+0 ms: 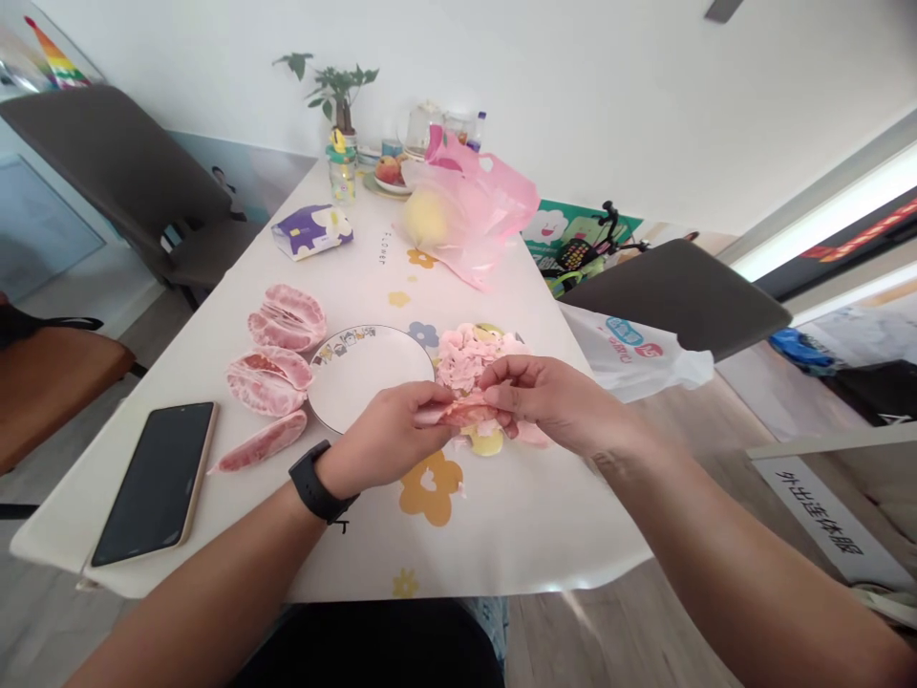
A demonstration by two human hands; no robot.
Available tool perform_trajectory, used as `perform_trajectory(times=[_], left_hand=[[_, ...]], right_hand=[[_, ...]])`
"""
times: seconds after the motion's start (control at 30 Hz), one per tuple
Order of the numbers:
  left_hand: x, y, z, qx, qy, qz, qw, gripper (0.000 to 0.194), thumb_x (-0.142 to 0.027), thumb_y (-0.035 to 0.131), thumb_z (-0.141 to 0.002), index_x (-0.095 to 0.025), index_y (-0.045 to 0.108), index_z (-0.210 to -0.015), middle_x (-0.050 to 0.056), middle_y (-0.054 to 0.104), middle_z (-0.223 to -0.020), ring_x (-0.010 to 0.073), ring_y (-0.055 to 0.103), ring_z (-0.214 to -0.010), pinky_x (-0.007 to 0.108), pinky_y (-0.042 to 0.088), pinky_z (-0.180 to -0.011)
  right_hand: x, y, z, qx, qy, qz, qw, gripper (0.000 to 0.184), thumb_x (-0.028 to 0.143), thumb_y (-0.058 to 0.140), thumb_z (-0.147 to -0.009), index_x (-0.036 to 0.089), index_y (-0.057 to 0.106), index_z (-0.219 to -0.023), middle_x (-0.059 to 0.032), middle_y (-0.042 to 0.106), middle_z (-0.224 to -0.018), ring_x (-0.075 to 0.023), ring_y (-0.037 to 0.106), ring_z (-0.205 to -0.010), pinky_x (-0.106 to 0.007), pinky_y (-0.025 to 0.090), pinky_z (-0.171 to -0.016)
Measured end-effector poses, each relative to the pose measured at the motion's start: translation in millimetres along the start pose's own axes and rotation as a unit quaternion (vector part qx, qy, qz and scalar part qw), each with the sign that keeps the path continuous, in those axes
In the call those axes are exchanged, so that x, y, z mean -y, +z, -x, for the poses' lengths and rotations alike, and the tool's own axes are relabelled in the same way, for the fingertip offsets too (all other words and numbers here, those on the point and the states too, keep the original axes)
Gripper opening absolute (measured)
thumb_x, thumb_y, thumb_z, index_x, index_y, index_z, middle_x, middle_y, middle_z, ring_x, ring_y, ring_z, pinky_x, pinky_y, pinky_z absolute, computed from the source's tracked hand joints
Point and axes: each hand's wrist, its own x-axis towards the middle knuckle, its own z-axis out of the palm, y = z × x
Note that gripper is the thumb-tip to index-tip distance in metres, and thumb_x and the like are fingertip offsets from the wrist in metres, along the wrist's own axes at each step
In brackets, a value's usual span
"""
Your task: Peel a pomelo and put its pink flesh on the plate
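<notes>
Between my two hands is a pink pomelo segment (465, 411), held over the peel heap. My left hand (393, 428) pinches its left end, with a black watch on the wrist. The fingers of my right hand (541, 394) are closed at its right end. Beneath and behind them lies a pile of pink and yellowish pomelo peel (469, 354). Just left of my hands is a white plate (373, 375) with a cartoon rim, bare on top. Two big pomelo chunks (287, 317) and a single pomelo wedge (264, 441) rest left of the plate.
A phone (154, 483) lies at the table's left front. Farther back are a tissue pack (313, 232), a pink plastic bag (479, 210) with a yellow pomelo (426, 220), a jar (342, 172) and a plant (340, 96). A white bag (630, 349) hangs at the right edge.
</notes>
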Motion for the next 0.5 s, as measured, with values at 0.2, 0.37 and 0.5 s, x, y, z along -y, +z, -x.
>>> perform_trajectory(times=[0.2, 0.37, 0.5], left_hand=[[-4, -15.3, 5, 0.001, -0.05, 0.093, 0.994, 0.027, -0.039, 0.076, -0.084, -0.021, 0.073, -0.104, 0.004, 0.077, -0.1, 0.0201, 0.072, -0.088, 0.028, 0.056, -0.074], [3, -31.1, 10, -0.013, -0.068, 0.115, 0.991, 0.026, -0.038, 0.078, -0.083, -0.022, 0.074, -0.103, 0.003, 0.077, -0.096, 0.0194, 0.072, -0.083, 0.028, 0.056, -0.07], [14, -39.8, 10, -0.069, -0.058, 0.132, 0.987, 0.027, -0.041, 0.077, -0.084, -0.02, 0.074, -0.1, 0.005, 0.077, -0.099, 0.0213, 0.072, -0.09, 0.031, 0.057, -0.076]], right_hand=[[-6, 10, -9, 0.017, -0.04, -0.151, 0.988, 0.034, 0.035, 0.092, -0.071, 0.019, 0.069, -0.091, 0.0028, 0.067, -0.069, -0.0095, 0.059, -0.055, -0.022, 0.048, -0.052], [-5, 25, -25, 0.007, -0.053, -0.194, 0.98, 0.029, 0.029, 0.089, -0.067, 0.019, 0.069, -0.086, 0.004, 0.063, -0.063, -0.0086, 0.054, -0.052, -0.022, 0.048, -0.051], [-6, 27, -42, -0.038, -0.074, -0.19, 0.978, 0.025, 0.024, 0.084, -0.068, 0.019, 0.069, -0.088, 0.0019, 0.068, -0.075, -0.0077, 0.053, -0.056, -0.021, 0.043, -0.051]])
